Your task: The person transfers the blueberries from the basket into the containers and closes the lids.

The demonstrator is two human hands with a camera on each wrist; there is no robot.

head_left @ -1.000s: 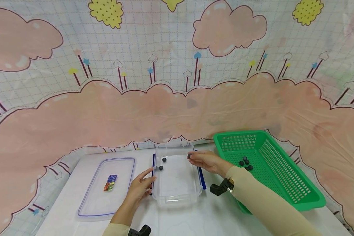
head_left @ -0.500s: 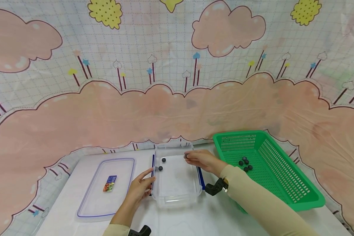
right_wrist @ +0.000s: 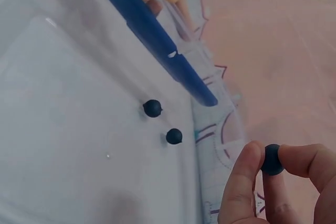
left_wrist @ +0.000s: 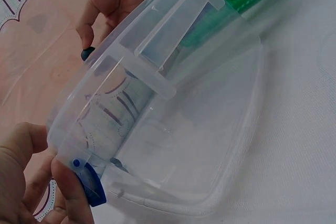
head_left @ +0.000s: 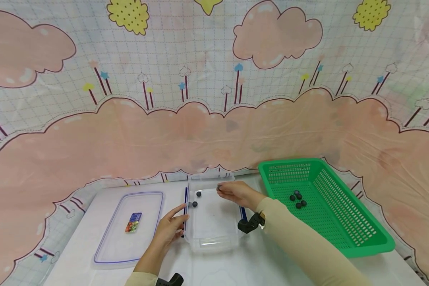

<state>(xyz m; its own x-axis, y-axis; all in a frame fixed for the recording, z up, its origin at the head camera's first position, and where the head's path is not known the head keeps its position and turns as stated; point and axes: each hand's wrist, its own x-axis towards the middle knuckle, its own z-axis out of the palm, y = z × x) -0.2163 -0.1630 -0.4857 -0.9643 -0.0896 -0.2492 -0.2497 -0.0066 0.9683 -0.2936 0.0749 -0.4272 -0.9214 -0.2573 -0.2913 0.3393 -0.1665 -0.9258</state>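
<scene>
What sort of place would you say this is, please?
Probably an indoor tabletop set-up, perhaps arranged for recording: a white table, a creased backdrop printed with clouds rising behind it, and a black device worn on each wrist.

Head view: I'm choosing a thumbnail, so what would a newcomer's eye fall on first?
A newcomer probably sees the green basket on the right of the table first, then the pink clouds on the cloth behind. In the middle, the right hand pinches a dark ball near the far end of the clear box, and the left hand touches its left side.
</scene>
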